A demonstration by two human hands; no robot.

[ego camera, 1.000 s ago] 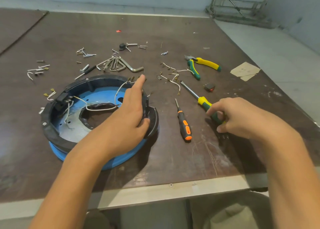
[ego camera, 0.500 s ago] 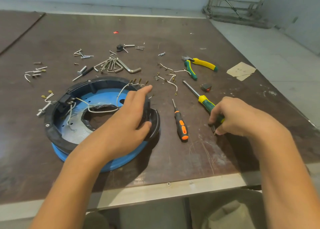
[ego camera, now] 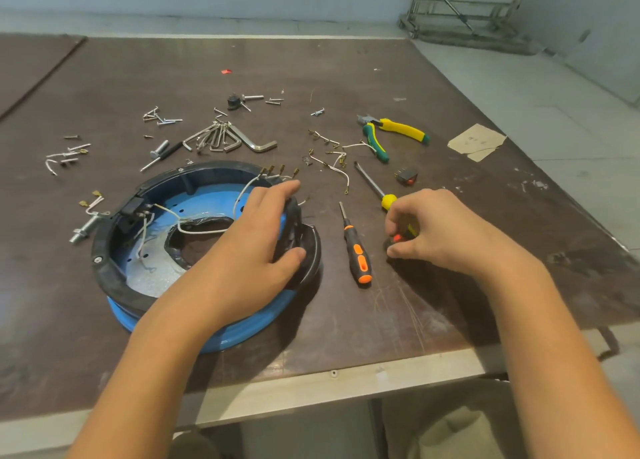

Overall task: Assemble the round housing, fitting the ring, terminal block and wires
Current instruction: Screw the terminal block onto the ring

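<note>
The round blue housing (ego camera: 207, 202) lies on the table with a black ring (ego camera: 104, 268) seated on its rim. A black terminal block (ego camera: 133, 209) sits inside the ring at the left, and white wires (ego camera: 204, 230) run from it across the central hole. My left hand (ego camera: 249, 247) grips the ring's right side, fingers over the top and thumb on the outside. My right hand (ego camera: 440, 226) pinches a small red and black part (ego camera: 397, 239) against the table, over the handle of the yellow screwdriver (ego camera: 372, 184).
An orange and black screwdriver (ego camera: 356, 254) lies between my hands. Behind are pliers (ego camera: 398, 127), hex keys (ego camera: 235, 139), loose terminal wires (ego camera: 332, 160), a small switch (ego camera: 406, 176), scattered screws (ego camera: 162, 117) and a bolt (ego camera: 85, 228). The table's front edge (ego camera: 332, 379) is close.
My left hand's fingers have curled down from pointing outward onto the ring. My right hand's fingertips have closed into a pinch at the screwdriver's handle.
</note>
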